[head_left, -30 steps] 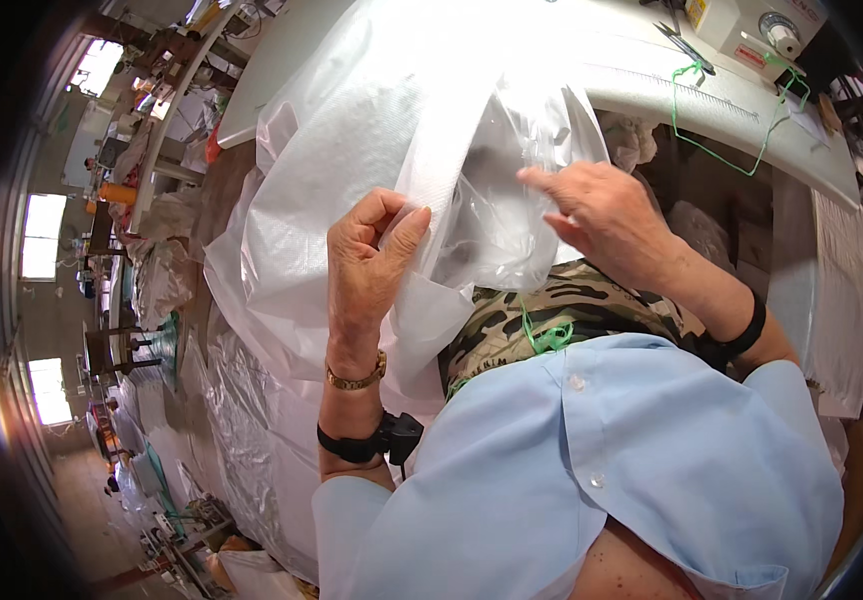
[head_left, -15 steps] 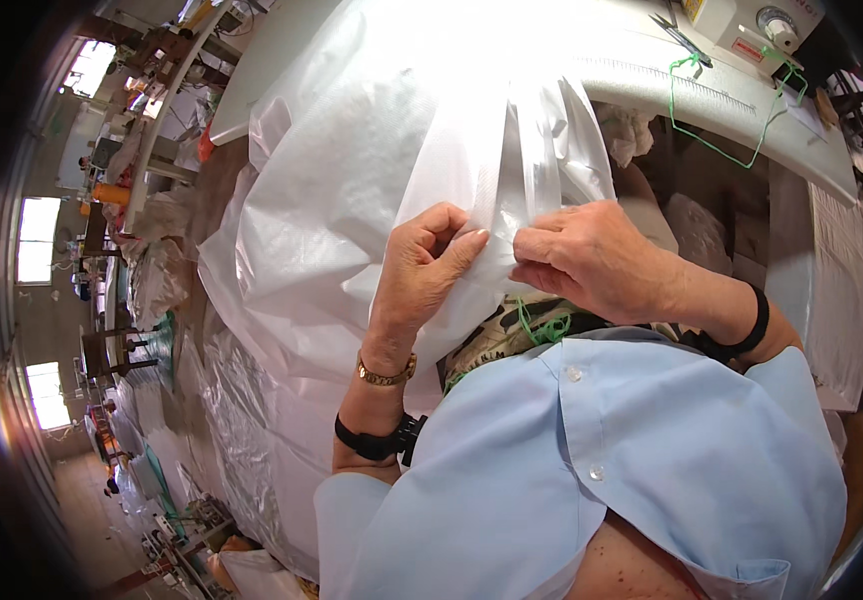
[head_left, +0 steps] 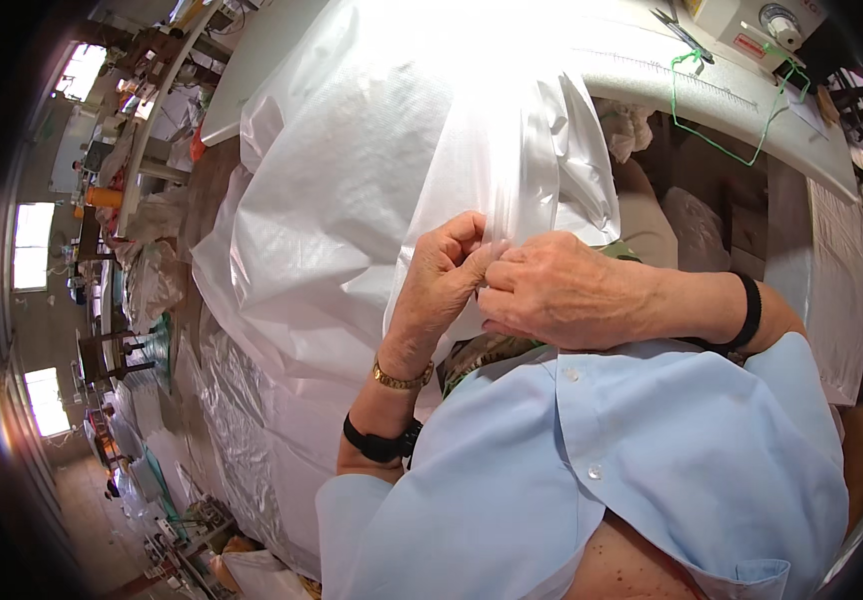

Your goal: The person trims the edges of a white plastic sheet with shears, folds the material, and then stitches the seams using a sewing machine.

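A large sheet of shiny white plastic (head_left: pixel 322 220) drapes from the white table down over my lap. My left hand (head_left: pixel 442 270) pinches a folded edge of it between thumb and fingers. My right hand (head_left: pixel 567 290) is closed on the same edge, its curled fingers touching the left thumb. Both hands are close in front of my blue shirt. Narrow pleats of the sheet run up from the fingers toward the table. The fingertips of the right hand are partly hidden behind its knuckles.
Scissors (head_left: pixel 685 36) lie on the white table (head_left: pixel 642 75), beside a white machine (head_left: pixel 757 25) with a dial. Green cord (head_left: pixel 722 148) hangs over the table's edge, which carries a ruler scale. Crumpled clear plastic (head_left: pixel 237 400) lies at my left. Stacked white sheeting (head_left: pixel 832 290) stands at the right.
My right hand has moved left and slightly nearer to me, up against the left hand. The pleats between them have drawn together, and the green cord at my waist is now covered.
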Demonstrator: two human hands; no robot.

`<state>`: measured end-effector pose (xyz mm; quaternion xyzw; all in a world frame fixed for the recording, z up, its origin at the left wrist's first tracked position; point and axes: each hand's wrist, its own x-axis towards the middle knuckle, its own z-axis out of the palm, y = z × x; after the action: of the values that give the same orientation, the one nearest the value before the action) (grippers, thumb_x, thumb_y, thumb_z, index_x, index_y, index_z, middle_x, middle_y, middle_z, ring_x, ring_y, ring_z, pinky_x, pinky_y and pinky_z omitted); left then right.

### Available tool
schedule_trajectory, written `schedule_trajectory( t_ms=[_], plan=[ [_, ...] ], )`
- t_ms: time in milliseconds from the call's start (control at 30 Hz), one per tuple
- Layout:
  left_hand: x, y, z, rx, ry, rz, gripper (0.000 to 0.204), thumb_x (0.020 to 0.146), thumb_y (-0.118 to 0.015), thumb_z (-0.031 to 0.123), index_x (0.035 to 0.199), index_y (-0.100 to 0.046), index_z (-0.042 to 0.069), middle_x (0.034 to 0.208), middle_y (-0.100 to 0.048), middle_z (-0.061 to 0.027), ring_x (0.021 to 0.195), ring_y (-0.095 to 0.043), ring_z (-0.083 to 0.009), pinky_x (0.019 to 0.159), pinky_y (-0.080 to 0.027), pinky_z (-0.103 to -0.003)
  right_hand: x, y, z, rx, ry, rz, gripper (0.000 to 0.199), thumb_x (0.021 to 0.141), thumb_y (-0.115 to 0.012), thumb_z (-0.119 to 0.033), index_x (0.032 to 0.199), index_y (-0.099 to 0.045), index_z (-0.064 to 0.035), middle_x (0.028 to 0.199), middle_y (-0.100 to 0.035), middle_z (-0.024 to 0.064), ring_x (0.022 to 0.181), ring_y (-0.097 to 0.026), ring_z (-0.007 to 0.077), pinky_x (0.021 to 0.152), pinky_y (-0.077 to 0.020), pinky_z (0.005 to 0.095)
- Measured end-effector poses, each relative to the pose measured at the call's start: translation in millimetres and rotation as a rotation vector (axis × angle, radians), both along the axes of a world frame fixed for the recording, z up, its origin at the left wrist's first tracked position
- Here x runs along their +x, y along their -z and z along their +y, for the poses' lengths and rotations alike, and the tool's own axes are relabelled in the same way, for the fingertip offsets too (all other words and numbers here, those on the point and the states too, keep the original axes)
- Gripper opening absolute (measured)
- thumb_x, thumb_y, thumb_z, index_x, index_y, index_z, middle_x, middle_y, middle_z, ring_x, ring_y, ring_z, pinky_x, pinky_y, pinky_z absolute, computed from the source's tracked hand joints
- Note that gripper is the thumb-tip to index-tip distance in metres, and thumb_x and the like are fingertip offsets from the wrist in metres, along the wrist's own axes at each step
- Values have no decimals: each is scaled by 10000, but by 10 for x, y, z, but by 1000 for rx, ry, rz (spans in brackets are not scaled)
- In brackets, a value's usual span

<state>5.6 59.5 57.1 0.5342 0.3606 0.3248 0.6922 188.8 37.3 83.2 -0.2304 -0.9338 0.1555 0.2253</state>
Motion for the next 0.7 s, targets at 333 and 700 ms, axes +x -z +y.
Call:
schedule_trajectory(
  t_ms=[333,700],
  plan=[
    [6,93,-3,-88,-183,-1,195,976,-602,195,841,-563,60,688,-454,101,633,-379,22,531,-317,-161,-87,75,26,229,-84,-91,134,728,-646,-165,736,-531,-97,711,-459,13,667,-516,169,578,-439,311],
    [39,8,57,-35,-269,-120,157,947,-645,153,866,-633,20,744,-596,46,620,-475,2,557,-377,-154,139,613,256,-527,721,1043,271,933,-645,-294,948,-582,-30,866,-592,41,806,-575,126,726,-491,286]
  ],
)
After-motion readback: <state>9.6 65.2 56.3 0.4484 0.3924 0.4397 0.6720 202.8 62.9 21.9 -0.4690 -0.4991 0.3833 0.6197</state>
